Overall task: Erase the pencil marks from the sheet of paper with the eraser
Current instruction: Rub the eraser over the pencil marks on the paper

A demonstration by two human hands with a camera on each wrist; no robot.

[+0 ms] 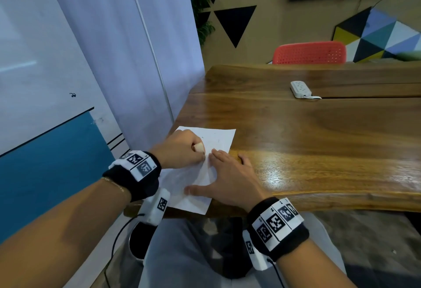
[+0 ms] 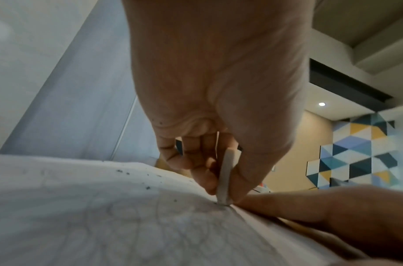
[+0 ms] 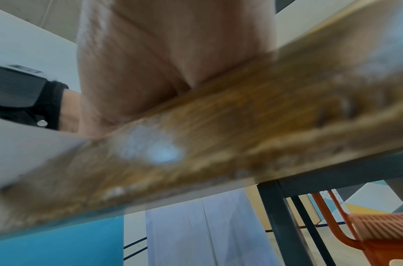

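Note:
A white sheet of paper (image 1: 218,139) lies at the near left corner of the wooden table (image 1: 319,132). Faint pencil marks (image 2: 127,212) and dark eraser crumbs (image 2: 148,188) show on the sheet of paper (image 2: 70,207). My left hand (image 1: 182,148) pinches a flat white eraser (image 2: 226,172) between thumb and fingers, its lower end touching the sheet. The eraser (image 1: 198,147) peeks out of the fist. My right hand (image 1: 227,173) lies flat with spread fingers on the sheet's right part, beside the eraser. In the right wrist view only the palm (image 3: 161,54) on the table's edge (image 3: 218,144) shows.
A white power strip (image 1: 300,89) lies farther back on the table. An orange chair (image 1: 309,53) stands behind the table; its seat (image 3: 382,234) and a dark table leg (image 3: 277,216) show below. A white wall and curtain (image 1: 114,59) stand close on the left.

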